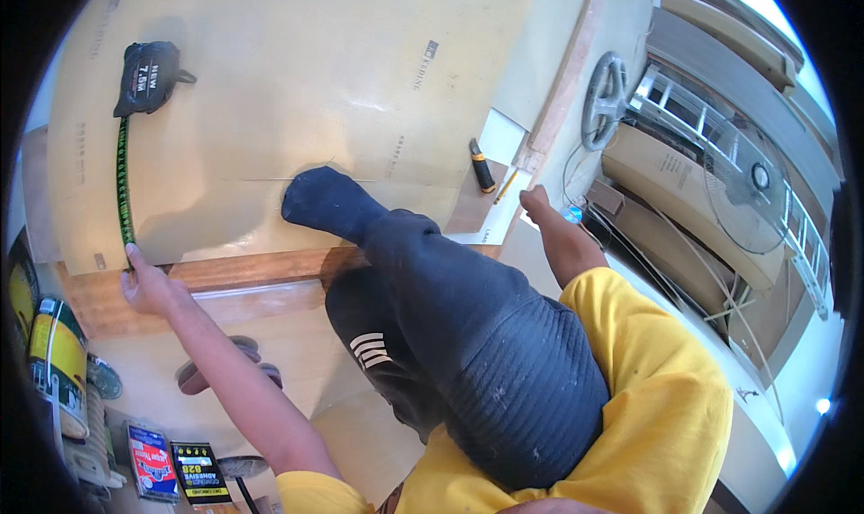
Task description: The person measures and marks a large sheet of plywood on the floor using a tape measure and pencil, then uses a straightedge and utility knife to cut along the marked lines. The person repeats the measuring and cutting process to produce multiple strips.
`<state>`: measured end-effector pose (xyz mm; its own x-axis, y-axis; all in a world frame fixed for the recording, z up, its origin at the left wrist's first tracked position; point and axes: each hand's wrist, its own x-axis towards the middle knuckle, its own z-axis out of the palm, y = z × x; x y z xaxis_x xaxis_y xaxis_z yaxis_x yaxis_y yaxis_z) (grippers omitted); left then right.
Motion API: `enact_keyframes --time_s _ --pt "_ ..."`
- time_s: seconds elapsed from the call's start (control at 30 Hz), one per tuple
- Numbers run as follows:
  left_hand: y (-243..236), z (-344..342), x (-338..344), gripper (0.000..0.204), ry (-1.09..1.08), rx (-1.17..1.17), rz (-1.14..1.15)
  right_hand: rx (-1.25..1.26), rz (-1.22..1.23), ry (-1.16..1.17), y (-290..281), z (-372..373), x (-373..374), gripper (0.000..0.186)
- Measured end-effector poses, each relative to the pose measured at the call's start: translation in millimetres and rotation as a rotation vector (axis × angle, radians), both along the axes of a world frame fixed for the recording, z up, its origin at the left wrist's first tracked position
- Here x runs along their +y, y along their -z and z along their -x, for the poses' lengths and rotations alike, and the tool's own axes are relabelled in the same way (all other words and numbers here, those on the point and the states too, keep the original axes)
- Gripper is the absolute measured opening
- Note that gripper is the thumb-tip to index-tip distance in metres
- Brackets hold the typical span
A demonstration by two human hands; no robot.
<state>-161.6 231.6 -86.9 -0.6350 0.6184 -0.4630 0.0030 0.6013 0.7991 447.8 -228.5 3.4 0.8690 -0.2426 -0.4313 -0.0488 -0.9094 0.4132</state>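
Note:
A black tape measure (151, 79) lies on a large sheet covered in tan film (351, 91), its green-marked blade (123, 185) drawn out toward me. My left hand (151, 284) pinches the blade's end at the sheet's near left edge. Off to the right, my right hand (536, 205) is curled closed beside the sheet's right side; whatever its fingers may hold is hidden. Close by lie a yellow pencil (506, 187) and a black and yellow utility knife (481, 166). My dark-socked foot (328, 203) rests on the sheet.
Reddish wooden edging (243, 269) runs under the sheet's near edge. Cans (58, 356), boxes (155, 462) and a pair of shoes (225, 361) sit at lower left. A fan (756, 176), a ladder (670, 100) and a cable coil (605, 100) stand at right.

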Motion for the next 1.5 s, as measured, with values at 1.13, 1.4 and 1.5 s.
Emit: enact_keyframes --time_s 1.13,1.4,1.5 --pt "-6.6 -11.0 0.0 0.071 -0.091 0.115 -0.151 1.249 -1.231 -0.588 -51.3 213.7 401.0 0.034" --pt "-8.0 -11.4 -0.8 0.071 -0.040 0.241 -0.037 1.362 -1.137 -1.298 21.0 380.2 523.5 0.021" --pt "-16.3 -19.4 0.5 0.067 -0.119 0.098 -0.068 1.360 -1.164 -1.146 33.0 399.2 549.3 0.024"
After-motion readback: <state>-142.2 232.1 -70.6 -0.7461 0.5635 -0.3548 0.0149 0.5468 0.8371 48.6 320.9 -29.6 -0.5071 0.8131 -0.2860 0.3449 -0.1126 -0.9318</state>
